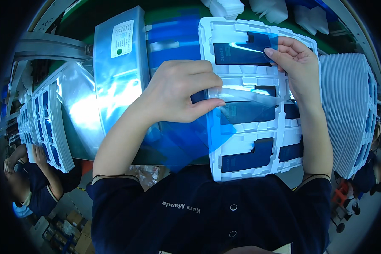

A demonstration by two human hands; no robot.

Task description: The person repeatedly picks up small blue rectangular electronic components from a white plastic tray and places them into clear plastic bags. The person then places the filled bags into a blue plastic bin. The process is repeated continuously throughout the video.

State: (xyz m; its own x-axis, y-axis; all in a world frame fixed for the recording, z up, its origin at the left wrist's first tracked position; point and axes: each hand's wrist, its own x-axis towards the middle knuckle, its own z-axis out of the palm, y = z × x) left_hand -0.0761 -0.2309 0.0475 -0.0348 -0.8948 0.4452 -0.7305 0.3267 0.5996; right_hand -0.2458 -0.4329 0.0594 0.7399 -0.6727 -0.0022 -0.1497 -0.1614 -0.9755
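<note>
A white moulded tray (216,148) holds several flat black L-shaped pieces that look like phone batteries. My right hand (298,63) pinches the right end of the top black battery (239,53), thumb on its face, fingers partly hidden behind. Glossy film with a bluish edge shows at that end. Over the tray's left edge, my left hand (184,91) is closed, thumb and forefinger pinching a clear film strip (249,95). That strip stretches rightward above the middle black battery (249,113). Blue film sheets (186,142) lie below my left hand, overlapping the tray's left edge.
A stack of clear plastic sheets (118,80) with a white label stands left of the tray. Tall stacks of white trays rise at right (347,106) and far left (51,122). White foam bundles (268,10) lie at the back. Another person (36,182) works at far left.
</note>
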